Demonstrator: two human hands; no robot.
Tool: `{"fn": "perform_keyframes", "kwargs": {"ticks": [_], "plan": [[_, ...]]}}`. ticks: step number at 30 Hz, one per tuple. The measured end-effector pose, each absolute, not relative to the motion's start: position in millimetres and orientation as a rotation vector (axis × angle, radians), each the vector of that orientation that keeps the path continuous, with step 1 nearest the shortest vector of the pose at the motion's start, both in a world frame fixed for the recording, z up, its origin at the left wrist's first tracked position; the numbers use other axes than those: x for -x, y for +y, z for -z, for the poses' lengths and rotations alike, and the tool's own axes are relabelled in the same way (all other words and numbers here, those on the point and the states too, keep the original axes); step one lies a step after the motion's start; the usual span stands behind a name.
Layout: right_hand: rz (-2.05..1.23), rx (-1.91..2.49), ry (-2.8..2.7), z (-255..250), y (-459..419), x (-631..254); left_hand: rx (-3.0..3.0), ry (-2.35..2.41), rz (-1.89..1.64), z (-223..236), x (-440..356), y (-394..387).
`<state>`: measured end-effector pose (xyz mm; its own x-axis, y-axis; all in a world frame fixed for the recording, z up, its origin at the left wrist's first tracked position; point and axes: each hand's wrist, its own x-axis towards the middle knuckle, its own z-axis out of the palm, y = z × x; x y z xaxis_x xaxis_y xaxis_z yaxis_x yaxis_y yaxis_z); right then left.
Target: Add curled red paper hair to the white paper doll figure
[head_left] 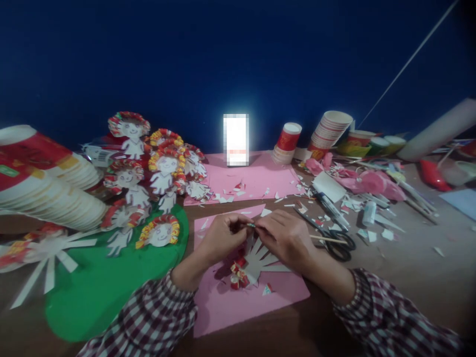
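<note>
Over a pink sheet (223,317), my left hand (226,238) and my right hand (286,238) meet, both closed in a pinch on the rolled end of a paper strip (251,225). The strip appears to belong to a cut-open paper cup (255,263), white inside, whose other strips fan out under my right hand. On its left side, several strips are curled into red and yellow rolls (238,275). A thin wooden stick (330,239) shows beside my right hand. My fingers partly hide the pinched end.
Black scissors (338,245), a marker (332,210) and paper scraps lie at right. Paper cup stacks (330,131) stand behind. At left are paper dolls with curled hair (163,171), a green sheet (111,292) and leaning cups (55,193). A lit phone screen (235,139) stands at the back.
</note>
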<state>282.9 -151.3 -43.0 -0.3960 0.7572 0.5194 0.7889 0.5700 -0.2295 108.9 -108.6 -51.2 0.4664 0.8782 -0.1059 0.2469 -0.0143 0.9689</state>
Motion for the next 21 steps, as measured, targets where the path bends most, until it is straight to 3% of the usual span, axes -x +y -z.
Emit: {"fn": "perform_keyframes", "kwargs": {"ticks": [21], "plan": [[0.09,1.173,-2.221,42.1,-151.9,-283.2,-1.527,0.982,-0.613,50.5,-106.5,-109.4]]}}
